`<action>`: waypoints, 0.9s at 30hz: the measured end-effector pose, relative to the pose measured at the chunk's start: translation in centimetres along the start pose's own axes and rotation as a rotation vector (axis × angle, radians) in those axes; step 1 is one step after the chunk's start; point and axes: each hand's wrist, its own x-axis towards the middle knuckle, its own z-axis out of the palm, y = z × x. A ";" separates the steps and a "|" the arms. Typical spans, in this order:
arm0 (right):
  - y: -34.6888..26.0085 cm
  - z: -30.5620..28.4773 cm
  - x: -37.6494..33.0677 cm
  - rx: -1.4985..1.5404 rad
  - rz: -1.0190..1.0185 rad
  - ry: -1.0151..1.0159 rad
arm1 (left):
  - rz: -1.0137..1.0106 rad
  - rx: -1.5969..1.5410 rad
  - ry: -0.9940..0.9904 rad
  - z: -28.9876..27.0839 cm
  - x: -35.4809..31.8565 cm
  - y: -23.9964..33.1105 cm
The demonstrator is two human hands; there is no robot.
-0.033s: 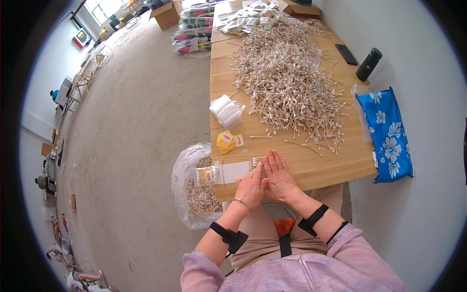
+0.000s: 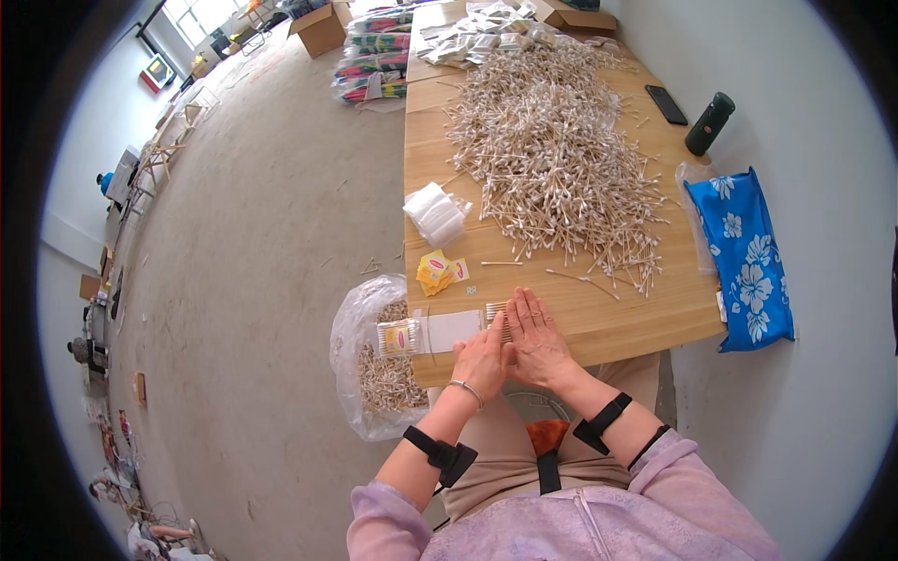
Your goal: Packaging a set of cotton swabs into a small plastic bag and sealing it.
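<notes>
My right hand (image 2: pixel 536 342) lies flat near the table's front edge, fingers stretched out, its palm side over a small row of cotton swabs (image 2: pixel 494 309). Against its thumb side rests my left hand (image 2: pixel 483 363), fingers extended and pressing down by the same swabs. Part of that row is hidden under both hands. Just left of it lies a white flat card (image 2: pixel 455 332). A filled clear packet of swabs with a yellow label (image 2: pixel 398 338) sits at the table's left edge, beside the card. Farther in, a large heap of cotton swabs (image 2: pixel 561 140) covers the table.
Yellow label cards (image 2: pixel 436 271) and a stack of clear plastic bags (image 2: pixel 436 214) lie along the left edge. A clear sack of swabs (image 2: pixel 379 383) stands below. At right are a blue floral bag (image 2: pixel 748 262), a dark bottle (image 2: pixel 710 123) and a phone (image 2: pixel 665 104). Filled packets (image 2: pixel 477 33) lie at the back.
</notes>
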 end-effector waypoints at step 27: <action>0.0 -0.1 0.0 0.031 0.006 0.010 | -0.103 0.028 -0.103 -1.2 1.4 1.4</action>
